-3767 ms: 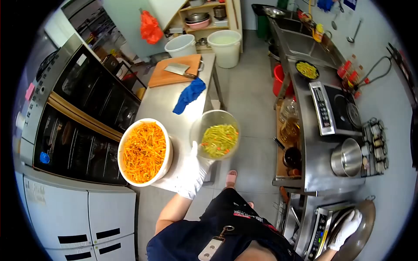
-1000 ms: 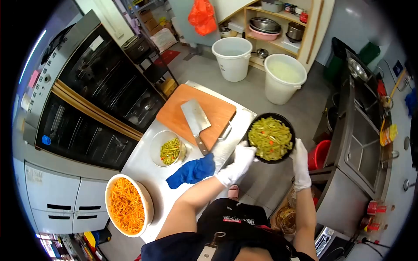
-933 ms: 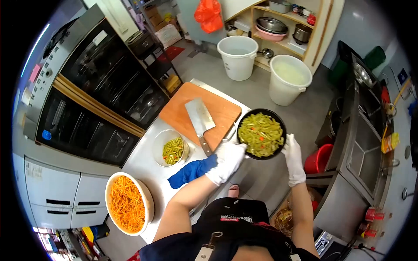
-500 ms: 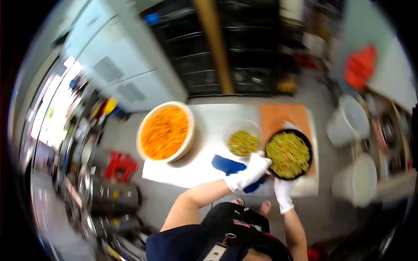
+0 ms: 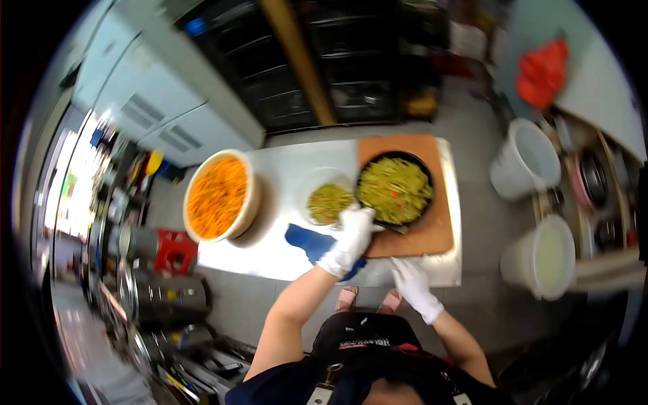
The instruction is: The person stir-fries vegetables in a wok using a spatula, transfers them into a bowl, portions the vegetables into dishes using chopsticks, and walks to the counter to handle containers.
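A black bowl (image 5: 395,189) of green strips with red bits is over the wooden cutting board (image 5: 439,233). My left hand (image 5: 353,236), in a white glove, is closed at the bowl's lower left rim. Just below the board, my gloved right hand (image 5: 415,287) is empty with its fingers apart. A clear tub (image 5: 327,202) with similar green pieces stands left of the black bowl. The blue cloth (image 5: 307,241) lies partly under my left wrist. At the table's left end is a cream tub (image 5: 219,196) of orange shreds. The knife is mostly hidden.
The steel table (image 5: 270,260) stands before dark glass-doored cabinets (image 5: 351,67). White buckets (image 5: 550,256) and shelves are at the right. A red stool (image 5: 177,251) and metal pots (image 5: 165,293) are at the left. A red bag (image 5: 542,73) hangs at the upper right.
The view has turned to the table. The black bowl has moved from beside the table to over the cutting board. My right hand has let go of it; my left hand remains at its rim.
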The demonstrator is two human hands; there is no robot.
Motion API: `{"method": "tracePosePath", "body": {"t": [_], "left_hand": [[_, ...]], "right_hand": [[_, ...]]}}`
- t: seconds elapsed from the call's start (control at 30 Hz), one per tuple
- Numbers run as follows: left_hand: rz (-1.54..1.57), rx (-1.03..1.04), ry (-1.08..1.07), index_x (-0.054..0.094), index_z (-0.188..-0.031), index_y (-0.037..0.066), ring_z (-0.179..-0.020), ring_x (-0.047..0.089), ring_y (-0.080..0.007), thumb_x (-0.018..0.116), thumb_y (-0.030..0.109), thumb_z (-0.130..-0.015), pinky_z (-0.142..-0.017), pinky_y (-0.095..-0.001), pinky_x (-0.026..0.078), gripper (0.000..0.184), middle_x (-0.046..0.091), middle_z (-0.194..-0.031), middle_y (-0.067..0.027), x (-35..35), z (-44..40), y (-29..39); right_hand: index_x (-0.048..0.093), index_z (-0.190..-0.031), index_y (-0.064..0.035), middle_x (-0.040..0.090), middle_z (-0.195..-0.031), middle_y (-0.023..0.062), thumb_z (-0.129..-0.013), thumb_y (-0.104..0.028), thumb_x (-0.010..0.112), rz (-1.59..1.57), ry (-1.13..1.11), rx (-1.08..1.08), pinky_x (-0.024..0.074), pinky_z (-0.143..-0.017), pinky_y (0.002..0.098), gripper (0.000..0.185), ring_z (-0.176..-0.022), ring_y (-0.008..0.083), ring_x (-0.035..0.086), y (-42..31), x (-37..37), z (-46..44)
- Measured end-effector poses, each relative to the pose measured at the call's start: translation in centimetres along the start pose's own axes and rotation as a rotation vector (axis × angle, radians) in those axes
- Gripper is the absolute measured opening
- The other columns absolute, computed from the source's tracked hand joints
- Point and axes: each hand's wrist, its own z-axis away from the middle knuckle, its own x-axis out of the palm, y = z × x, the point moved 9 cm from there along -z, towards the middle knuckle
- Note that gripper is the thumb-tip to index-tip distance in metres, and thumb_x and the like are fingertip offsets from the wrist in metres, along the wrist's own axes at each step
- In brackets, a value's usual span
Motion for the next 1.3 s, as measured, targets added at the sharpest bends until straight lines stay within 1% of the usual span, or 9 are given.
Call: {"method": "tracePosePath", "body": {"t": [0.13,0.33,0.43,0.57,0.83,1.1,1.17,1.23,1.3], "left_hand": [[0.698,-0.394,-0.050,0.063,-0.084,-0.007,-0.074,0.065,-0.0175,0.071,0.003,-0.070,-0.070,-0.0264,0.054,0.020,0.067,-0.083,-0.0099,3.0,-0.2,-1.5],[-0.697,0.348,-0.115,0.065,-0.077,0.000,-0.071,0.064,-0.0310,0.083,0.021,-0.061,-0.065,-0.0350,0.050,0.031,0.064,-0.076,-0.0147,1.9,0.3,7.2],[-0.779,0.455,-0.064,0.063,-0.079,-0.002,-0.068,0.063,-0.0310,0.081,0.014,-0.064,-0.066,-0.0343,0.050,0.028,0.064,-0.075,-0.0166,0.9,0.4,7.5],[0.072,-0.016,-0.136,0.051,-0.101,-0.011,-0.080,0.064,-0.0373,0.044,-0.004,-0.077,-0.067,-0.0435,0.058,0.026,0.059,-0.097,-0.0246,-0.4,-0.7,2.9],[0.131,-0.165,-0.064,0.052,-0.096,-0.010,-0.079,0.064,-0.0350,0.044,-0.004,-0.078,-0.066,-0.0432,0.058,0.021,0.059,-0.095,-0.0217,-0.4,-0.8,1.1],[0.031,0.068,-0.007,0.063,-0.079,-0.005,-0.068,0.066,-0.0193,0.078,0.006,-0.067,-0.059,-0.0314,0.052,0.022,0.065,-0.072,-0.0158,-0.9,-1.3,-0.5],[-0.157,0.151,0.018,0.062,-0.080,-0.006,-0.074,0.067,-0.0206,0.073,0.004,-0.071,-0.062,-0.0316,0.053,0.018,0.066,-0.077,-0.0168,-0.3,-0.4,1.5],[0.597,-0.374,0.110,0.056,-0.088,-0.013,-0.084,0.065,-0.0316,0.053,-0.002,-0.079,-0.068,-0.0352,0.057,0.014,0.062,-0.092,-0.0224,1.9,1.3,2.0],[0.604,-0.362,0.100,0.052,-0.094,-0.015,-0.084,0.064,-0.0377,0.043,-0.004,-0.079,-0.071,-0.0408,0.059,0.020,0.059,-0.097,-0.0253,2.7,0.1,0.0]], "right_hand": [[0.050,-0.126,-0.0106,0.057,-0.085,0.0090,-0.085,-0.020,0.056,0.133,-0.259,-0.048,0.0497,-0.064,0.0385,0.043,-0.079,0.0253,0.061,-3.4,2.7,-3.7],[0.057,-0.106,-0.0083,0.057,-0.099,0.0161,-0.082,-0.023,0.056,0.296,-0.154,-0.062,0.0473,-0.064,0.0364,0.028,-0.079,0.0252,0.059,-3.4,7.3,-8.1],[0.061,-0.090,-0.0081,0.058,-0.091,0.0129,-0.079,-0.021,0.057,0.185,-0.081,-0.033,0.0462,-0.062,0.0356,0.018,-0.077,0.0243,0.059,-2.6,5.7,-7.7],[0.061,-0.082,-0.0092,0.059,-0.077,0.0051,-0.076,-0.021,0.058,0.118,-0.089,0.127,0.0454,-0.066,0.0357,0.014,-0.080,0.0230,0.058,1.6,1.9,-2.5],[0.066,-0.082,-0.0118,0.061,-0.084,0.0044,-0.083,-0.022,0.052,0.390,-0.160,0.029,0.0423,-0.074,0.0346,0.018,-0.085,0.0203,0.057,4.2,1.4,1.0],[0.065,-0.079,-0.0124,0.059,-0.081,0.0043,-0.080,-0.023,0.054,0.387,-0.186,-0.061,0.0422,-0.072,0.0331,0.015,-0.081,0.0195,0.057,5.2,1.6,1.5],[0.062,-0.080,-0.0130,0.058,-0.082,0.0040,-0.077,-0.020,0.054,0.397,-0.205,-0.068,0.0422,-0.073,0.0327,0.011,-0.082,0.0200,0.057,5.9,1.8,3.1],[0.062,-0.080,-0.0126,0.058,-0.081,0.0041,-0.078,-0.019,0.054,0.375,-0.232,-0.091,0.0423,-0.073,0.0328,0.011,-0.082,0.0199,0.057,5.5,1.3,4.5],[0.063,-0.082,-0.0116,0.058,-0.081,0.0044,-0.077,-0.018,0.054,0.359,-0.243,-0.094,0.0427,-0.073,0.0333,0.012,-0.082,0.0204,0.057,5.4,1.0,5.3]]}}
